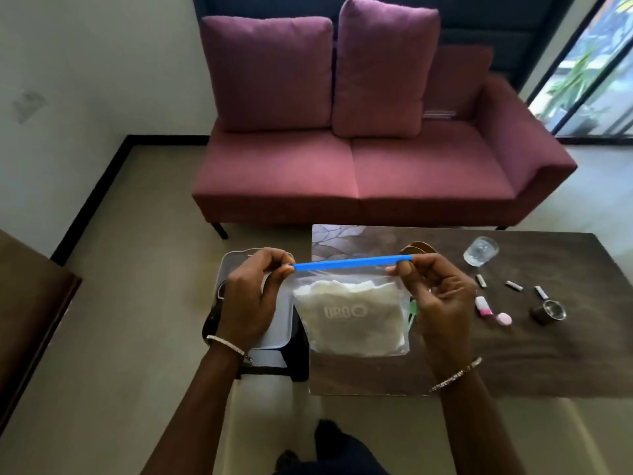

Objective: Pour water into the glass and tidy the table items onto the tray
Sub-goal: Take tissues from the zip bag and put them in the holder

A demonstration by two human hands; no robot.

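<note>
I hold a clear zip bag [349, 320] with a blue seal strip and white cloth inside, up in front of me. My left hand [253, 296] pinches the strip's left end, and my right hand [435, 296] pinches its right end. A white tray [236, 265] lies on a dark stool beneath my left hand, mostly hidden. The glass [480, 250] stands on the dark table [548, 354] at the far right. Several small tubes [513, 286], a pink and white item [483, 306], a pink disc [504, 318] and a small metal cup [549, 311] lie near it.
A maroon sofa [359, 166] with cushions faces the table. Round brown coasters [419, 250] sit by my right hand. A green object [412, 311] peeks out behind the bag. A brown piece of furniture [30, 303] stands at the left.
</note>
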